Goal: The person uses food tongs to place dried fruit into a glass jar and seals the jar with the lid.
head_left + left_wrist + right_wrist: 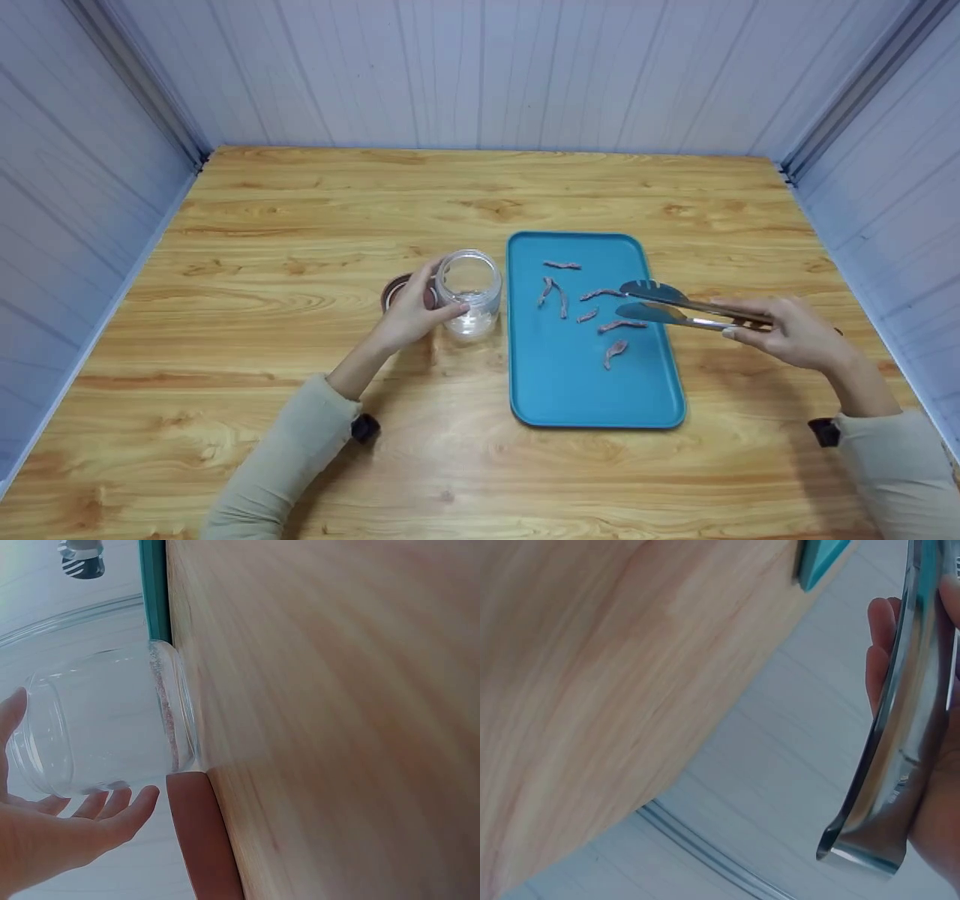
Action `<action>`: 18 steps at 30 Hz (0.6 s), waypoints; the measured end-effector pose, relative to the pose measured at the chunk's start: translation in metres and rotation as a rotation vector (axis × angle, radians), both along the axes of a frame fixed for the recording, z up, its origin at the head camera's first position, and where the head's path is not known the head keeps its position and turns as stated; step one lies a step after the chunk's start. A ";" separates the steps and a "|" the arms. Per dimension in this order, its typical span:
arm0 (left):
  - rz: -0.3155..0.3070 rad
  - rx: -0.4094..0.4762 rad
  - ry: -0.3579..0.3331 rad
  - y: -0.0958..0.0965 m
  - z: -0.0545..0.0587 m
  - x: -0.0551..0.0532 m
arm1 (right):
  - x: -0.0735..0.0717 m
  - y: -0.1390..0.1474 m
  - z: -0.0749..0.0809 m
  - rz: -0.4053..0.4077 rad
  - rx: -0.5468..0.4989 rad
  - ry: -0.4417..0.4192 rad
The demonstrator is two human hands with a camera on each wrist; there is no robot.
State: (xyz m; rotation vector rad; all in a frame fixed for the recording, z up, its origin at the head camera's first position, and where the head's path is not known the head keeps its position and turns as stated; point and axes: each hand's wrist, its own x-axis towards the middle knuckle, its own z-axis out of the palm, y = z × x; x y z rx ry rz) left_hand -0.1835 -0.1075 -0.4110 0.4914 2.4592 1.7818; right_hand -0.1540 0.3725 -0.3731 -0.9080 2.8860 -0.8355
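With its thumb at the rim and fingers along the side, my left hand (415, 310) holds a clear jar (472, 319). The jar stands upright and uncapped on the table; a reddish-brown streak shows at its base (169, 716) in the left wrist view. My right hand (799, 330) grips metal tongs (724, 315) by their handles. The two tong heads are apart, over the right side of a blue tray (577, 394). One tong tip overlaps the end of a thin brownish strip (600, 293) in the head view.
Several other dried-looking strips lie scattered on the tray, one (616, 353) nearest me. A brown round lid (395, 289) lies left of the jar, partly behind my left hand. Pale panel walls (480, 75) enclose the wooden table (247, 315) at the back and sides.
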 end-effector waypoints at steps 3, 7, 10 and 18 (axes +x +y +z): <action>-0.003 0.009 -0.004 0.000 0.000 0.000 | 0.002 0.004 -0.004 -0.008 0.037 0.009; 0.001 0.009 -0.006 0.001 0.000 0.000 | 0.004 0.007 -0.009 -0.038 0.079 0.010; 0.006 0.010 -0.005 0.001 0.000 0.000 | 0.006 0.009 -0.010 -0.052 0.090 -0.005; -0.005 0.025 -0.004 0.000 0.000 0.000 | 0.008 0.010 -0.011 -0.061 0.089 -0.025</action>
